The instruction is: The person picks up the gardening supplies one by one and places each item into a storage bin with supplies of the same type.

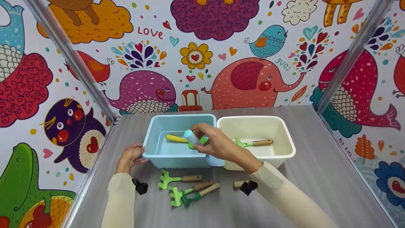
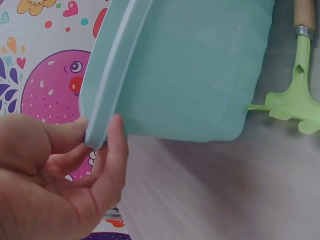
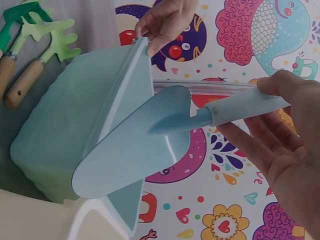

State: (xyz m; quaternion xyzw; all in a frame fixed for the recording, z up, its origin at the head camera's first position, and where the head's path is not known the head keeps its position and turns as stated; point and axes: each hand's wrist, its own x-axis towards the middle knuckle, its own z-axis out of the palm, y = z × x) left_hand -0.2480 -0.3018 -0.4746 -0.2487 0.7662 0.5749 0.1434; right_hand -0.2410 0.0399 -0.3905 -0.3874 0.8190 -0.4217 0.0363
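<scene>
"What was the broadest thing there?"

"The wall, flat and printed with cartoon animals. Below it spread the table, grey with faint woodgrain streaks."

"And the containers?"

"Two smooth, round-cornered tubs, side by side. The blue tub held a yellow-handled tool with a green head; the cream tub to its right held a green-headed tool with a wooden grip."

"How were the hands?"

"The left hand pinched the blue tub's rim at its near left corner, thumb and fingers on opposite sides. The right hand curled thumb and fingers around the pale handle of a blue trowel, holding it tilted over the blue tub, its smooth, broad blade crossing the near right corner in the head view."

"Anything smaller?"

"In front of the blue tub lay two light-green rakes and a dark-green tool, all wooden-handled. Near the right wrist showed part of another wooden handle, the rest hidden."
</scene>
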